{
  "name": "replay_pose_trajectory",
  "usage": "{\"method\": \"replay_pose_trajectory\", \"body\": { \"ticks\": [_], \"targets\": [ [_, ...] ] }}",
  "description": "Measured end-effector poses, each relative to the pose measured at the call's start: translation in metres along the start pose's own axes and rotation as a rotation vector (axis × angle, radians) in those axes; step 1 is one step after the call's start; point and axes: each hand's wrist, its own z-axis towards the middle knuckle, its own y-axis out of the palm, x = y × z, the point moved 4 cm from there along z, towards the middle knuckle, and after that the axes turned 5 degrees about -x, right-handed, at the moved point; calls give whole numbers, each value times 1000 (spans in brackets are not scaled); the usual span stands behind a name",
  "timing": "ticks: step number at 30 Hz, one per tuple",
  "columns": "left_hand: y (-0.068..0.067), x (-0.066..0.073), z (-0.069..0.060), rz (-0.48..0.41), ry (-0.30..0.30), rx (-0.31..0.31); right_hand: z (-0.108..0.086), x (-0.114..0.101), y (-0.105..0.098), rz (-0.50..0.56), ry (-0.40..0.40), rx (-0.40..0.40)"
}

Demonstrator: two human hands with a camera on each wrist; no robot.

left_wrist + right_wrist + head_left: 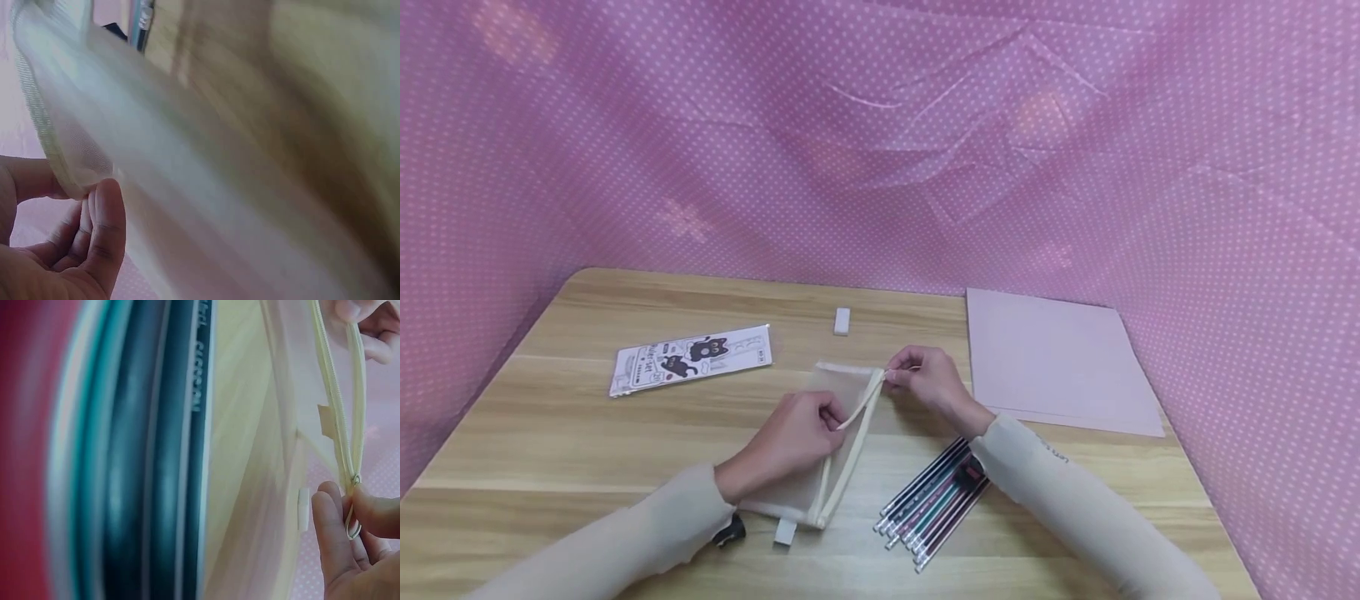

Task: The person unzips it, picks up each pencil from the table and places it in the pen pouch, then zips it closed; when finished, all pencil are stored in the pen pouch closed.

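Observation:
A see-through mesh zipper pouch (790, 492) with a cream zipper lies at the middle of the table, its mouth partly parted. My left hand (797, 429) pinches one zipper edge (45, 134) between thumb and fingers, lifting it from the other edge. At the pouch's far corner my right hand (928, 379) pinches the end by the zipper pull (354, 528), a thin metal loop. Near the right forearm lies a bundle of pencils (925, 508), dark, teal and pink, with a small black and pink item (970, 473) on top, partly under the sleeve.
A ruler set (692, 360) in a cat-print pack lies at the left. A white eraser (842, 322) sits at the back, a pale pink folder or sheet (1060, 362) at the right. A small black object (730, 530) shows beside the left sleeve. Pink dotted cloth (880, 150) surrounds the table.

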Motion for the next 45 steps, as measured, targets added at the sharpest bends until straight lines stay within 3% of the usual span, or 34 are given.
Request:
{"method": "replay_pose_trajectory", "body": {
  "ticks": [4,7,19,24,27,31,35,40,45],
  "targets": [
    [-2,-3,-1,-55,0,-2,1,0,-1,-52,-8,29],
    [-4,-6,-1,-94,-33,1,0,-1,-3,-88,-7,32],
    [-7,-12,1,-165,-104,67,-9,-10,-9,-95,-63,-58],
    [-6,-14,2,-155,-112,91,-19,-13,-17,3,-131,-86],
    [-6,-15,3,-160,-113,98,-29,-16,-27,132,-163,-108],
    [-5,-16,3,-168,-113,101,-48,-18,-42,273,-187,-112],
    [-2,-18,1,-175,-115,91,-69,-14,-57,354,-272,-118],
    [-1,-18,0,-195,-117,90,-86,-2,-71,390,-355,-129],
    [-1,-18,1,-188,-132,90,-90,11,-83,336,-357,-142]
  ]
}}
